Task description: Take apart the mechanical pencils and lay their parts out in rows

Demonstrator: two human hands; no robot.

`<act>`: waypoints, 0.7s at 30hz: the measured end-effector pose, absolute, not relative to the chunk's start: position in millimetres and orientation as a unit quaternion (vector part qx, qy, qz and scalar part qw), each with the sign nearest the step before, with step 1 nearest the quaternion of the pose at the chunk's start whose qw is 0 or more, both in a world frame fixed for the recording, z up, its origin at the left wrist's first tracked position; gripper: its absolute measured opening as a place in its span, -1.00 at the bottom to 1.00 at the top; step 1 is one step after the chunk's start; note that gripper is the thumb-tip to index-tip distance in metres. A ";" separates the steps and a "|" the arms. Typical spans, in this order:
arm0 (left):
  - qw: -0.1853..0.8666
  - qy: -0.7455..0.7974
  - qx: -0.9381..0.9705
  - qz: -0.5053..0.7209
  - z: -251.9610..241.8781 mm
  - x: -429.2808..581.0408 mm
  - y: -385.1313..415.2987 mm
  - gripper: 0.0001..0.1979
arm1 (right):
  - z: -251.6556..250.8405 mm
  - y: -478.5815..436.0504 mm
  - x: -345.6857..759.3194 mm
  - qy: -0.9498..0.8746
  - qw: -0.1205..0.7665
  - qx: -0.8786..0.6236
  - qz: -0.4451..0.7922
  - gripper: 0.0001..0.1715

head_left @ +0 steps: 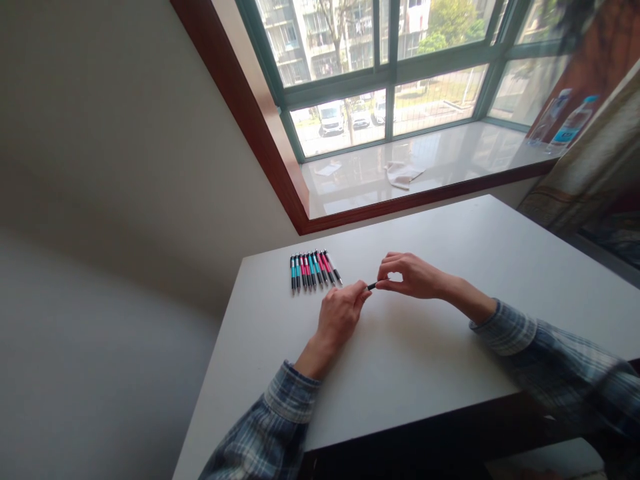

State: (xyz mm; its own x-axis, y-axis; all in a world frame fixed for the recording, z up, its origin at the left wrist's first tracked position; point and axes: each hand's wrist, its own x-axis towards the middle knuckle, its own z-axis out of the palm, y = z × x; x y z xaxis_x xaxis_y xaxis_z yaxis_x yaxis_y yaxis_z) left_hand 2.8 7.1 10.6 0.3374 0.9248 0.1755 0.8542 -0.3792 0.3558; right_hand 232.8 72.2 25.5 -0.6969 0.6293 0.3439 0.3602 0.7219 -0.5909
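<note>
Between fingers (393,286), slim black pen part (371,287)

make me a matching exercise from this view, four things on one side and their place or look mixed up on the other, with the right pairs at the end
Things
1. row of pens
2. slim black pen part
3. blue-capped bottle
4. shirt sleeves

Place or look
a. on the windowsill
b. plaid, with blue in it
c. between the left hand and the right hand
d. laid side by side on the white table

Right pairs: 1-d, 2-c, 3-a, 4-b
</note>
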 end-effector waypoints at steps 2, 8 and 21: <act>0.095 0.544 0.814 0.178 9.5 1.8 7.5 -0.73 | 25.3 71.0 232.8 -0.891 0.265 -0.280 0.239 -0.71; 0.061 0.533 0.825 0.178 10.1 2.4 6.9 -0.69 | 27.1 67.2 229.6 -0.887 0.258 -0.308 0.225 -0.64; 0.384 0.522 0.533 0.544 15.8 -7.2 22.4 -0.55 | 17.7 63.9 227.9 -0.809 0.421 -0.334 0.237 -0.47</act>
State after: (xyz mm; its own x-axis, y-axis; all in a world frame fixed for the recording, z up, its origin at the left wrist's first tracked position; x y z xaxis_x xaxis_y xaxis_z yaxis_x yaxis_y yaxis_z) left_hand -7.2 22.4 15.8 -0.1363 0.9744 0.1785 0.1393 -0.1596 0.9773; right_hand 227.9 63.9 17.7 -0.4218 0.7407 0.5229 0.3417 0.6641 -0.6650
